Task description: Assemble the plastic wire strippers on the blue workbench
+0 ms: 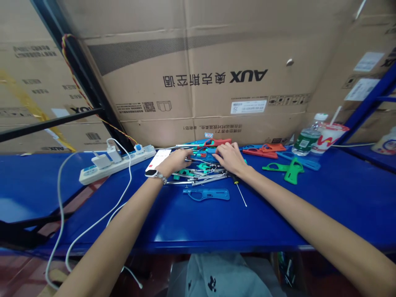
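My left hand (177,161), with a watch at the wrist, is closed at the left side of a pile of lighter parts; what its fingers pinch is too small to make out. Across the pile, my right hand (231,159) has its fingers curled down at a blue plastic piece; its grip is partly hidden. Between and below the hands lie several thin metal tubes (207,179) and green plastic pieces (204,166). A blue lighter casing half (207,194) lies flat in front. Near my right wrist is a screwdriver (241,194). Behind the fingers rests a red casing (218,142).
A white power strip (117,164) with chargers and trailing cables stands left, beside a phone (157,160). Red casings (264,150) and green casings (292,170) lie to the right. A bottle (307,136) and a cup (329,137) stand behind them. Cardboard (210,99) backs the blue table (247,227).
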The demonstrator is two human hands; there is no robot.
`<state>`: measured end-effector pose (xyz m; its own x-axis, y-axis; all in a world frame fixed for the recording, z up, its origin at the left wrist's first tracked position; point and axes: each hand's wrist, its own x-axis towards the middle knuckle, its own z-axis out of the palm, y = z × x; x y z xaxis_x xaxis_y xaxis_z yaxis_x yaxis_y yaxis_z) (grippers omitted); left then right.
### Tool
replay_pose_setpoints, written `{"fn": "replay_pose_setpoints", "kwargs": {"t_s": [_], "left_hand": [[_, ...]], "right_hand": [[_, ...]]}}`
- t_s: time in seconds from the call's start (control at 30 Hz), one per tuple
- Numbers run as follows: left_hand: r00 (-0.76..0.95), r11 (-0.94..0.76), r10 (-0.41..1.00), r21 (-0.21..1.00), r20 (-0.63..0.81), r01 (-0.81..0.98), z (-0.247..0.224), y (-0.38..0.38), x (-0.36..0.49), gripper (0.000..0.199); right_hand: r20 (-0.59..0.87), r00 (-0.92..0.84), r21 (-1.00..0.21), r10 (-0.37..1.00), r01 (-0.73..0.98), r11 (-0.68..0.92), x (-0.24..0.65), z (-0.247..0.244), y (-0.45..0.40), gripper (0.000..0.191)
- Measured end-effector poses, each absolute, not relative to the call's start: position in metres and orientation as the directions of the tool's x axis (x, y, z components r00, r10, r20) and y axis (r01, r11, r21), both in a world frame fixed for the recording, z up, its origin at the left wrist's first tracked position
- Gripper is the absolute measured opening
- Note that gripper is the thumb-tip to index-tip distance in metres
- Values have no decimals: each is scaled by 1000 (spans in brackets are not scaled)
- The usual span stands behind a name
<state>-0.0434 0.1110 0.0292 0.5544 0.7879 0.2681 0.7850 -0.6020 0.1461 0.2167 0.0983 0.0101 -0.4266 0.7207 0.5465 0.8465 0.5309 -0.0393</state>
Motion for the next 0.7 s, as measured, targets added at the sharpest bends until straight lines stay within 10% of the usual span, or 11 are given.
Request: {"fn": "replay_pose_setpoints", "kwargs": {"t_s": [0.27,0.7], "left_hand": [[500,-698,706,371,501,612,30,87,-47,8],[448,-797,559,301,698,525,42,56,-34,15]], "right_hand": [[500,-437,-51,748,847,529,221,14,105,22],[449,-533,-288,717,673,681,214,14,69,35]]}}
